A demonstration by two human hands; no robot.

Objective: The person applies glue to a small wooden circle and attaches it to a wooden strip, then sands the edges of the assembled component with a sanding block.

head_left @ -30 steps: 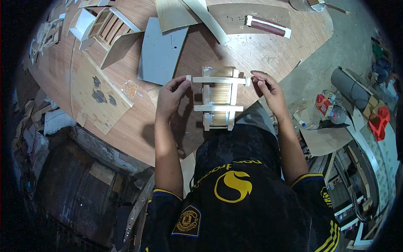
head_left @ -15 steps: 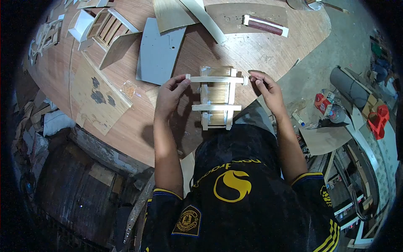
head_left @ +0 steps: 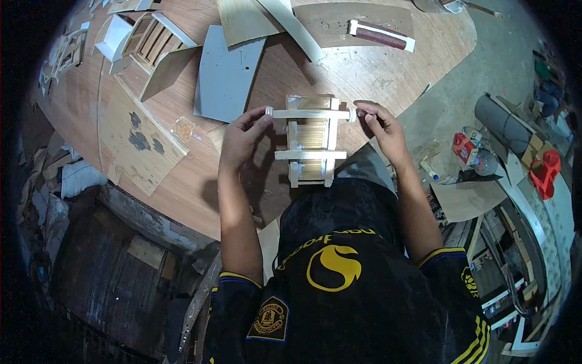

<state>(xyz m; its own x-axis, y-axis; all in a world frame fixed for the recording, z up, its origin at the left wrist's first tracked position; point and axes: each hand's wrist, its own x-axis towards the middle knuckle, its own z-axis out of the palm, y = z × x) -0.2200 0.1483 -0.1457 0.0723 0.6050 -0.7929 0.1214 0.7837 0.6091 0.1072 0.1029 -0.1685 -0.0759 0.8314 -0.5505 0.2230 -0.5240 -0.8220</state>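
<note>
A small wooden frame model (head_left: 312, 136), slatted inside, stands at the table's near edge against the black shirt. Two pale crossbars lie over it, an upper bar (head_left: 306, 114) and a lower bar (head_left: 310, 155). My left hand (head_left: 242, 136) pinches a small pale wooden disc (head_left: 269, 111) at the upper bar's left end. Another disc (head_left: 352, 115) sits at that bar's right end. Close beside it is my right hand (head_left: 385, 130), thumb and fingertips drawn together; whatever they grip is too small and dark to make out. The lower bar's ends carry no discs.
Beyond my left hand lies a grey board (head_left: 229, 73). A stained plywood sheet (head_left: 139, 142) and a small slatted wooden model (head_left: 154, 42) are at the left. A dark red block with white ends (head_left: 382, 36) lies at the back. Scrap and a red bag (head_left: 545, 174) litter the floor at right.
</note>
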